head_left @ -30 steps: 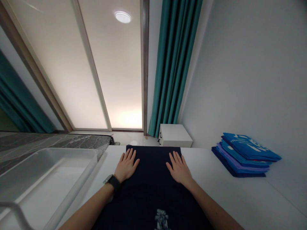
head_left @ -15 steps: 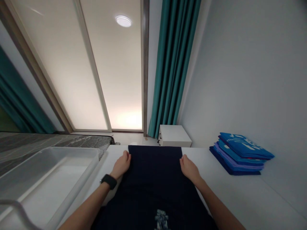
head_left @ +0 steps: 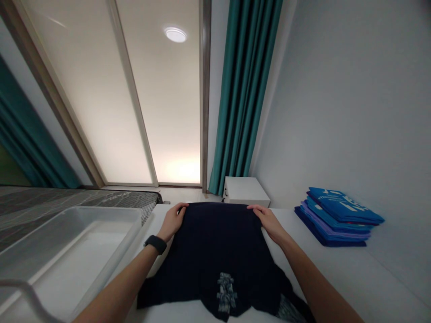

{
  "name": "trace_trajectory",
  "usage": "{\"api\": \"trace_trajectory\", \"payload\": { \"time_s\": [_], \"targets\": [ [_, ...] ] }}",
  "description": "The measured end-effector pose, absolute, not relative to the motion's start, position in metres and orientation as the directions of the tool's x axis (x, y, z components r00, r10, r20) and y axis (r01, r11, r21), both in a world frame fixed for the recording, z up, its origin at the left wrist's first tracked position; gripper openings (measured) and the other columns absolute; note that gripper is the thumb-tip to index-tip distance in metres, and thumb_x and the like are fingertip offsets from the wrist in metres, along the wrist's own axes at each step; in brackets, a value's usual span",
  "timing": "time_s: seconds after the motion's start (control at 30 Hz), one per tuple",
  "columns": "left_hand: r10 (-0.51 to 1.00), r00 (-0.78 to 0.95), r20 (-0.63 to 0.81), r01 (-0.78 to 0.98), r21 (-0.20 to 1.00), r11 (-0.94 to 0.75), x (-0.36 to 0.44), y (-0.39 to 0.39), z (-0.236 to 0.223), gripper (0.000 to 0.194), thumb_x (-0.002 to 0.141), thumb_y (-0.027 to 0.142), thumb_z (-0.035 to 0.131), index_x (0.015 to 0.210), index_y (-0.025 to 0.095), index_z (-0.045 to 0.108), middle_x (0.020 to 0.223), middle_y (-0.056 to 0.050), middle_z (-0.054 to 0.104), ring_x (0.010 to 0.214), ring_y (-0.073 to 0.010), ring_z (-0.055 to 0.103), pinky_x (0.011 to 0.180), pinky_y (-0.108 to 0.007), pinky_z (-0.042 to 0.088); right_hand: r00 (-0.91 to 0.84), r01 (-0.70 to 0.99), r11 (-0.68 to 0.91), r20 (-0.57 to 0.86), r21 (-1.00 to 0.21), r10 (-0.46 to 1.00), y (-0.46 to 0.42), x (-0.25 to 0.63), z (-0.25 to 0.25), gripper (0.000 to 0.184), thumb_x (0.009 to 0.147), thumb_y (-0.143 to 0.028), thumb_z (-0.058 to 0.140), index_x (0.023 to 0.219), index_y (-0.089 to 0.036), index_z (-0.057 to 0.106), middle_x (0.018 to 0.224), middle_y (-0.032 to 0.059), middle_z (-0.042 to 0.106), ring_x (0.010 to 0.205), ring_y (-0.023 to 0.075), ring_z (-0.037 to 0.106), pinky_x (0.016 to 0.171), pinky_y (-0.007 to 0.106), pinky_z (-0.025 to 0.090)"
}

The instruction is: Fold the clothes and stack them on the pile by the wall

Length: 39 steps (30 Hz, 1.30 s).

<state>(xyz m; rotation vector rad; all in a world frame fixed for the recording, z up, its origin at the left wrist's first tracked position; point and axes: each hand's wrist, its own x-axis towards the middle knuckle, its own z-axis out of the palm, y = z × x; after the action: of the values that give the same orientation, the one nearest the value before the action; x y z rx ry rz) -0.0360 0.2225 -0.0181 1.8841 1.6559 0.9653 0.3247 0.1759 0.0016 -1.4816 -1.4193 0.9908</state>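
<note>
navy shirt (head_left: 215, 242) — far corners pinched in closed left hand (head_left: 173, 220) and right hand (head_left: 269, 222)

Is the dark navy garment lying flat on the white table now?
No: the left hand and the right hand grip the dark navy garment at its far corners and lift that edge off the white table.

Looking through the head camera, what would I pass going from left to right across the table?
White plastic tub → left hand gripping one far corner of the dark navy shirt → right hand gripping the other corner → stack of folded blue and purple shirts by the wall.
</note>
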Motion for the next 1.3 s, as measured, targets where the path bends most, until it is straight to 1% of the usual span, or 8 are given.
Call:
{"api": "trace_trajectory", "payload": {
  "time_s": [0.1,0.27,0.37,0.43,0.57,0.73,0.97,1.3],
  "targets": [
    [0.987,0.027,0.159,0.699,0.703,-0.132,-0.041,0.219,-0.024,0.028,0.074,0.023,0.05,0.092,0.018,0.07,0.103,-0.009,0.073,0.104,-0.0285,0.064,0.099,-0.042,0.044,0.034,0.436,-0.05,-0.039,-0.898,0.999,0.177,0.325,-0.005,0.028,0.076,-0.026,0.046,0.09,-0.018,0.069,0.094,0.0042,0.068,0.089,0.0179,0.061,0.067,0.025,0.048],
    [0.993,0.072,0.094,0.724,0.68,-0.117,-0.052,0.204,-0.03,0.031,0.072,0.023,0.054,0.098,0.018,0.071,0.105,-0.009,0.073,0.103,-0.0271,0.065,0.096,-0.038,0.047,-0.111,0.329,-0.242,-0.292,-0.913,0.95,0.156,0.33,-0.016,0.03,0.074,-0.026,0.049,0.099,-0.02,0.065,0.076,-0.0006,0.066,0.06,0.0122,0.059,0.054,0.021,0.044],
    [0.989,0.122,0.088,0.799,0.582,-0.151,-0.056,0.194,-0.029,0.031,0.077,0.024,0.053,0.103,0.019,0.069,0.109,-0.008,0.071,0.105,-0.0253,0.064,0.096,-0.036,0.045,-0.147,0.486,-0.269,-0.381,-0.831,0.913,0.149,0.336,-0.016,0.025,0.075,-0.026,0.053,0.096,-0.022,0.065,0.054,-0.0055,0.055,0.038,0.0089,0.042,0.04,0.019,0.033],
    [0.988,0.142,0.063,0.881,0.447,-0.155,-0.055,0.187,-0.027,0.03,0.081,0.024,0.05,0.105,0.02,0.067,0.11,-0.009,0.069,0.102,-0.0253,0.064,0.092,-0.036,0.046,-0.106,0.663,-0.216,-0.375,-0.717,0.921,0.149,0.34,-0.015,0.021,0.075,-0.024,0.054,0.093,-0.023,0.067,0.049,-0.0062,0.05,0.036,0.0092,0.04,0.039,0.02,0.031],
    [0.978,0.151,0.143,0.976,0.134,-0.17,-0.042,0.178,-0.02,0.03,0.086,0.025,0.046,0.11,0.021,0.064,0.113,-0.012,0.062,0.102,-0.027,0.061,0.088,-0.039,0.045,0.001,0.907,-0.066,-0.155,-0.415,0.988,0.159,0.333,-0.015,0.025,0.076,-0.02,0.058,0.099,-0.024,0.067,0.081,0.0049,0.066,0.074,0.0207,0.063,0.065,0.03,0.047],
    [0.922,0.308,0.236,0.945,0.034,-0.324,-0.012,0.19,-0.021,0.046,0.09,0.033,0.044,0.133,0.019,0.051,0.139,-0.012,0.051,0.129,-0.028,0.043,0.105,-0.041,0.034,-0.098,0.985,0.103,0.048,-0.136,0.994,0.177,0.296,-0.019,0.043,0.09,-0.029,0.044,0.13,-0.015,0.054,0.125,0.0181,0.058,0.117,0.0291,0.052,0.096,0.039,0.039],
    [0.967,0.226,0.116,0.971,0.052,-0.233,-0.002,0.224,-0.057,0.059,0.095,0.045,0.035,0.144,0.012,0.039,0.152,-0.015,0.034,0.143,-0.0286,0.025,0.114,-0.043,0.022,-0.132,0.98,0.116,-0.092,-0.163,0.987,0.199,0.27,-0.054,0.065,0.096,-0.05,0.024,0.15,-0.013,0.025,0.157,0.0131,0.018,0.145,0.0252,0.013,0.115,0.043,0.011],
    [0.968,0.244,0.064,0.969,0.006,-0.245,0.002,0.263,-0.054,0.061,0.097,0.048,0.028,0.145,0.012,0.036,0.152,-0.016,0.033,0.142,-0.0277,0.026,0.114,-0.044,0.02,-0.099,0.988,0.086,-0.104,-0.125,0.99,0.235,0.265,-0.051,0.064,0.097,-0.045,0.019,0.15,-0.01,0.022,0.158,0.0139,0.016,0.146,0.0241,0.01,0.116,0.044,0.003]
  ]
}}
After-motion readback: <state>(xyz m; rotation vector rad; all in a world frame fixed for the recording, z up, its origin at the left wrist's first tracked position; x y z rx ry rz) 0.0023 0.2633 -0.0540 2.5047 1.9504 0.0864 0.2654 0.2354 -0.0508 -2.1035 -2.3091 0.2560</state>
